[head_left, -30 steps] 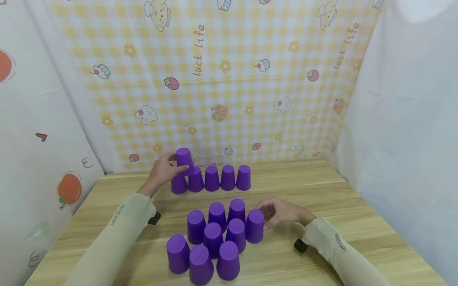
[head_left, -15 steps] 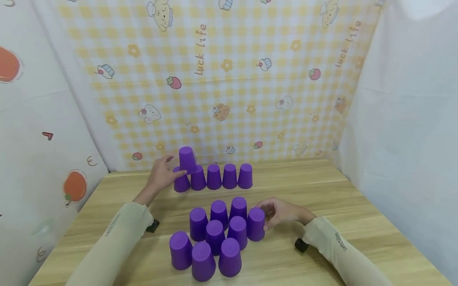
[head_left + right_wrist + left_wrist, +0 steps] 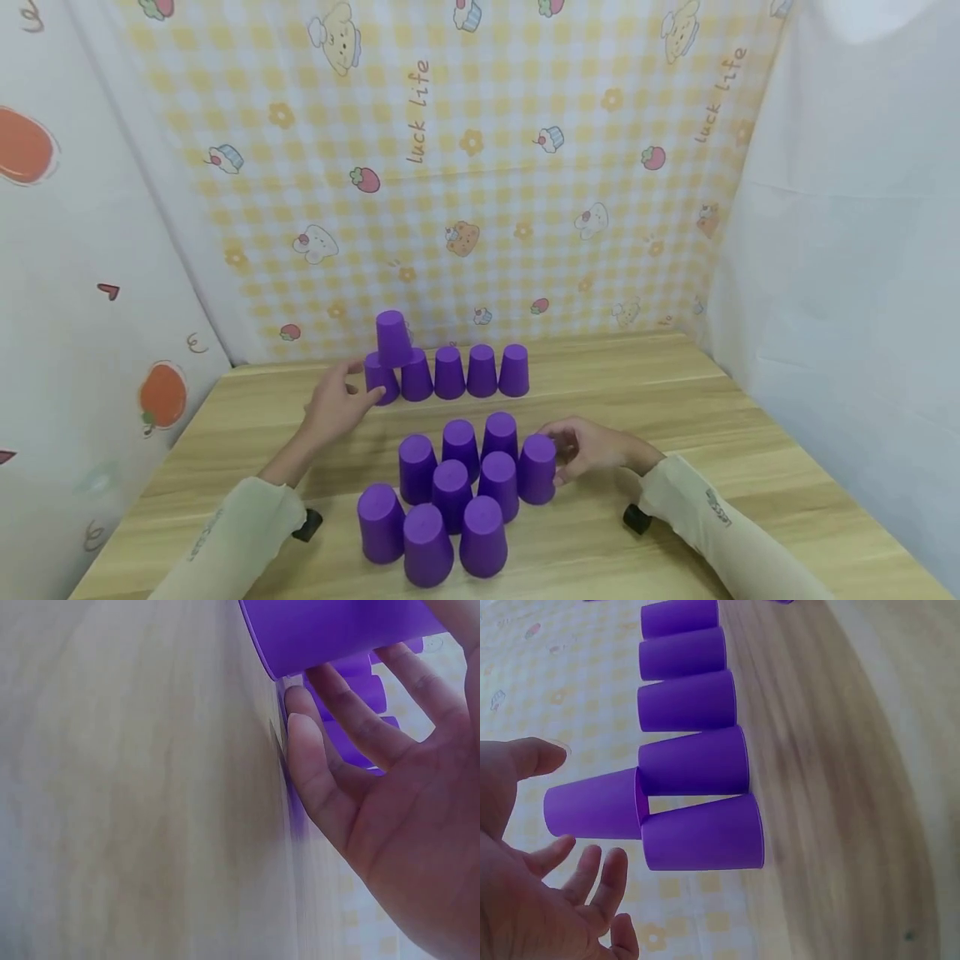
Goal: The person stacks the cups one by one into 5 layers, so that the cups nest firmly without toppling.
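Note:
My left hand point(image 3: 333, 407) is beside the left end of a back row of upside-down purple cups point(image 3: 450, 373), its fingers spread. One purple cup point(image 3: 393, 340) stands upside down across the two leftmost cups of that row. In the left wrist view, the thumb and fingers of the left hand lie around this upper cup point(image 3: 596, 806), with gaps showing. My right hand point(image 3: 592, 447) holds the rightmost purple cup point(image 3: 537, 469) of the front group from its right side, thumb at the near edge and fingers partly hidden behind. This cup point(image 3: 337, 634) also shows in the right wrist view.
Several more upside-down purple cups point(image 3: 452, 497) stand close together at the front of the wooden table point(image 3: 637, 383). Behind the back row hangs a yellow-checked cloth point(image 3: 495, 200). White cloths close in both sides.
My left hand has let go of the upper cup and drawn down and slightly left. That cup stays on the two row cups. My right hand keeps its place at the front cup.

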Demonstrator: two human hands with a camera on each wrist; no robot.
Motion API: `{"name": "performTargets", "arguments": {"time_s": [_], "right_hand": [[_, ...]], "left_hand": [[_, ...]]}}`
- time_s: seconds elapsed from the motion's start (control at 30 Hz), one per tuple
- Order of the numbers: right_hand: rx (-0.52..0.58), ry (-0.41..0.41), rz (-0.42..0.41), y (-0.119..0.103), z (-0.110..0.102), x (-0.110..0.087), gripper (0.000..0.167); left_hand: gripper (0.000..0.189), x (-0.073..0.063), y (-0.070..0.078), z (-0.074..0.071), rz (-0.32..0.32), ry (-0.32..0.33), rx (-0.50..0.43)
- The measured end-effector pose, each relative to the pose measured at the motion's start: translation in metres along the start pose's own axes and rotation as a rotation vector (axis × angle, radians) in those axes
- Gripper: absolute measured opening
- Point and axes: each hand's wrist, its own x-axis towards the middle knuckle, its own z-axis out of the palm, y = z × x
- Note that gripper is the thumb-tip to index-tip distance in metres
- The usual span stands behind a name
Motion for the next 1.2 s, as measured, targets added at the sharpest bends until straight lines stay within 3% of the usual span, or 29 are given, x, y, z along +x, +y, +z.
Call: {"name": "performTargets", "arguments": {"time_s": [0.17,0.37,0.5,0.67,0.93,1.2], "right_hand": [[-0.014,0.037,0.017,-0.001,0.002,0.000,0.051],[-0.037,0.057,0.019,0.001,0.005,-0.003,0.049],[-0.045,0.079,0.015,0.000,0.007,-0.003,0.048],[-0.054,0.095,0.007,0.003,0.007,-0.005,0.047],[-0.038,0.111,0.020,0.006,0.005,-0.006,0.046],[-0.006,0.165,0.064,0.001,0.001,-0.009,0.048]], "left_hand": [[0.060,-0.009,-0.006,0.009,0.060,-0.063,-0.060],[0.052,-0.016,-0.010,0.018,0.076,-0.129,-0.143],[0.049,-0.021,-0.010,0.023,0.125,-0.224,-0.168],[0.045,-0.028,-0.010,0.026,0.230,-0.348,-0.181],[0.059,-0.032,-0.017,0.026,0.327,-0.456,-0.144],[0.070,-0.033,-0.020,0.024,0.351,-0.527,-0.185]]}}
